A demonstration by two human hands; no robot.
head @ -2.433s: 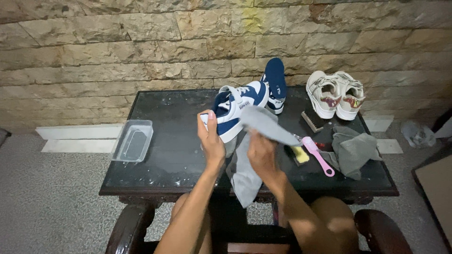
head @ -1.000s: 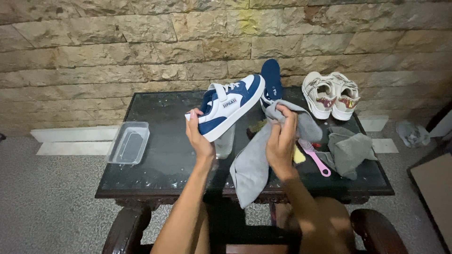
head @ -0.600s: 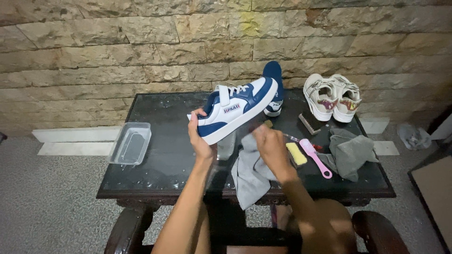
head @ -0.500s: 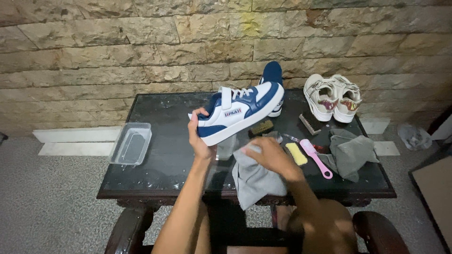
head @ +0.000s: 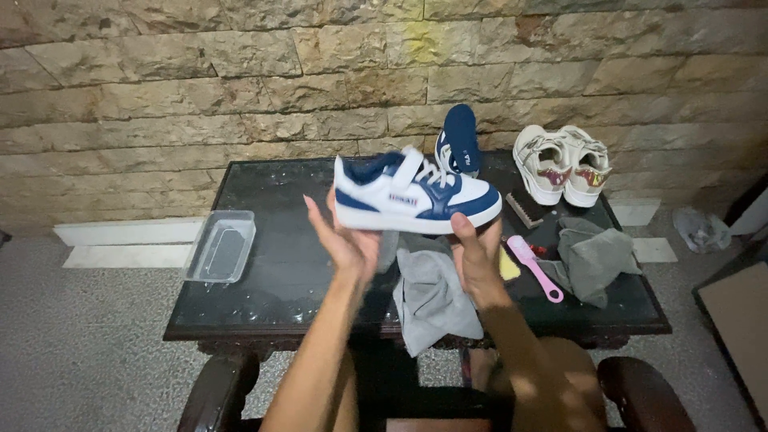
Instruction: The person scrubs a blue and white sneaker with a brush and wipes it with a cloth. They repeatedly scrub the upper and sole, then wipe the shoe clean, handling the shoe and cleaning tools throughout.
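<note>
A dark glass-topped surface [head: 264,264] stands against a stone wall [head: 240,80]. A clear plastic tub [head: 220,246] sits on its left edge. At the back stand a second blue shoe [head: 459,142] on end and a pair of white sneakers [head: 562,163]. Toward the right lie a dark brush [head: 525,210], a pink brush [head: 534,267] and a crumpled grey cloth [head: 594,258]; another grey cloth [head: 432,296] drapes over the front edge.

Rough tan stone wall [head: 240,72] behind a dark glass-topped table [head: 264,272]; speckled grey floor [head: 80,352] all around. Light's pretty dim; dark wooden chair arms [head: 216,392] poke in at the bottom.
</note>
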